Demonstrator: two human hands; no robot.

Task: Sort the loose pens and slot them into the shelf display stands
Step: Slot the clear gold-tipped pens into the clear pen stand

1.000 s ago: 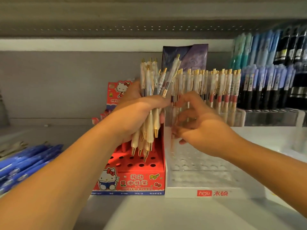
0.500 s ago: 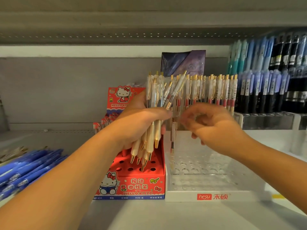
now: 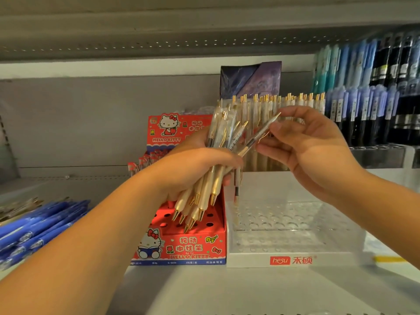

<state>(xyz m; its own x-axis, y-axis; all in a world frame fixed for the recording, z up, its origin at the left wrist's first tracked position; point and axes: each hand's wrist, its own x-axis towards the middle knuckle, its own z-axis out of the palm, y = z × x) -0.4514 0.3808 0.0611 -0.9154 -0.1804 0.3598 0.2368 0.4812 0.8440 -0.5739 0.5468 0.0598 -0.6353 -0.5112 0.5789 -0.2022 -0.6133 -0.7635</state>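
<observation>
My left hand (image 3: 195,171) grips a bundle of cream pens with gold tips (image 3: 204,196), tips pointing down, above the red Hello Kitty stand (image 3: 181,246). My right hand (image 3: 311,151) pinches the upper end of one pen (image 3: 261,135) that leans out of the bundle to the right. A clear acrylic stand (image 3: 288,226) with rows of holes sits below my right hand; one pen (image 3: 236,189) stands in its left front part. A row of matching pens (image 3: 284,103) fills its back rows.
Blue pens (image 3: 38,226) lie loose on the shelf at the left. Dark blue, black and teal pens (image 3: 375,98) stand in displays at the right. A dark purple pack (image 3: 250,80) leans behind the stands. A shelf board runs overhead.
My right hand left the pen standing in the clear stand, rose, and took hold of a pen at the top of the bundle. The left hand stayed nearly still.
</observation>
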